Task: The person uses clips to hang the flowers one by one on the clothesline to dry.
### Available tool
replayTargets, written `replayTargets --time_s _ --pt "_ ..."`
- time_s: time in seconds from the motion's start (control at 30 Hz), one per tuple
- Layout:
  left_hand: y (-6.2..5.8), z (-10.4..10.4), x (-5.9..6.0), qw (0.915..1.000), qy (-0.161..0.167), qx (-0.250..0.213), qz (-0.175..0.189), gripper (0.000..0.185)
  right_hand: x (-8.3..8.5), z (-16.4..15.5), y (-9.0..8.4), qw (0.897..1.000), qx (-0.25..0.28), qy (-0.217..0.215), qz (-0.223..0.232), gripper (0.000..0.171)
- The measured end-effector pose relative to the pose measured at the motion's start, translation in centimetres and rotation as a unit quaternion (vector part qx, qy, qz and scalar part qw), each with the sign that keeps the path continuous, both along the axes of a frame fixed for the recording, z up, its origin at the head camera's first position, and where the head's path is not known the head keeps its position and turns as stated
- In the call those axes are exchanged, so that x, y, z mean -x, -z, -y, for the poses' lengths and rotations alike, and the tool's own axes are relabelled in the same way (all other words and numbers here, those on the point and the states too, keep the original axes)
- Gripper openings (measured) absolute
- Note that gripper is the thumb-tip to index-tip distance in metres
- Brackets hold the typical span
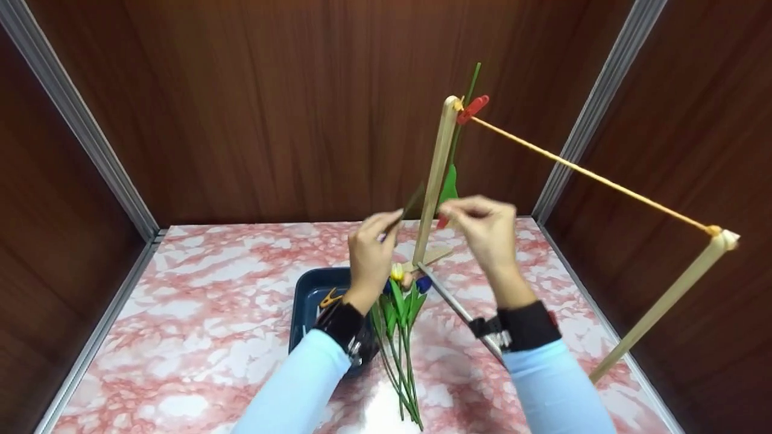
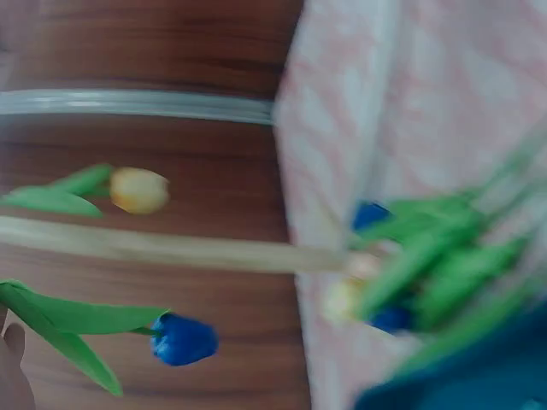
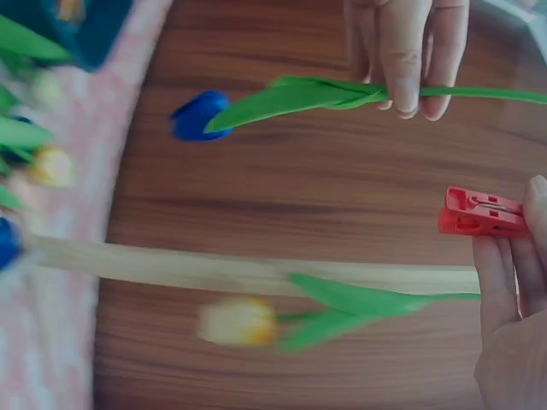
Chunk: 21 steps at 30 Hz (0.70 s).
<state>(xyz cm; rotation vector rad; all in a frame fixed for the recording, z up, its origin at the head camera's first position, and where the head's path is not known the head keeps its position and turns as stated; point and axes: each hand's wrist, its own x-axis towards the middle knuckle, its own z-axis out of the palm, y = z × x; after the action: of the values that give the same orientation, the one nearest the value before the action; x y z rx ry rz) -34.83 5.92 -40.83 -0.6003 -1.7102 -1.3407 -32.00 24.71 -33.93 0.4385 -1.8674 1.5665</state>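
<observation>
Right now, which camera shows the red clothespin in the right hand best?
The right wrist view: the red clothespin is sharp and close against the right hand's fingers. The head view shows only a red speck there; the left wrist view shows none.

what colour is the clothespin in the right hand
Red clothespin, clearest in the right wrist view.

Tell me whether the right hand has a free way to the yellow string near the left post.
Probably yes. The right hand, holding a red clothespin, is raised beside the wooden post. Only open air shows between it and the string above. One stem already hangs there under a red clip.
</observation>
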Motion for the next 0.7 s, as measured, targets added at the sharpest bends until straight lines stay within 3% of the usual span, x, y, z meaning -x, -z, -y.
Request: replayTargets --time_s 0.13,0.27,0.43,0.57,0.7 --pt "-3.6 -1.3 0.1 0.9986 0.04 -0.035 -0.005 0.025 -0.1 -0.4 -4.3 0.999 -0.004 0.027 -0.043 0.007" --pt "-6.0 -3.0 0.2 0.995 0.084 -0.051 0.016 0.027 -0.3 -1.0 -8.0 0.996 0.013 0.054 -0.074 0.008" --pt "-8.2 -5.3 0.3 0.9911 0.114 -0.037 0.059 0.029 -0.2 -1.8 -11.6 0.99 0.078 0.092 -0.076 0.008" --pt "-9.5 -7.2 0.5 0.9902 0.103 -0.001 0.094 0.029 0.0 -2.3 -13.9 0.982 0.135 0.12 -0.056 0.009" --pt "-10.6 -8.8 1.0 0.9849 0.1 0.025 0.139 0.028 0.1 -2.5 -15.6 0.979 0.169 0.11 -0.04 0.011"
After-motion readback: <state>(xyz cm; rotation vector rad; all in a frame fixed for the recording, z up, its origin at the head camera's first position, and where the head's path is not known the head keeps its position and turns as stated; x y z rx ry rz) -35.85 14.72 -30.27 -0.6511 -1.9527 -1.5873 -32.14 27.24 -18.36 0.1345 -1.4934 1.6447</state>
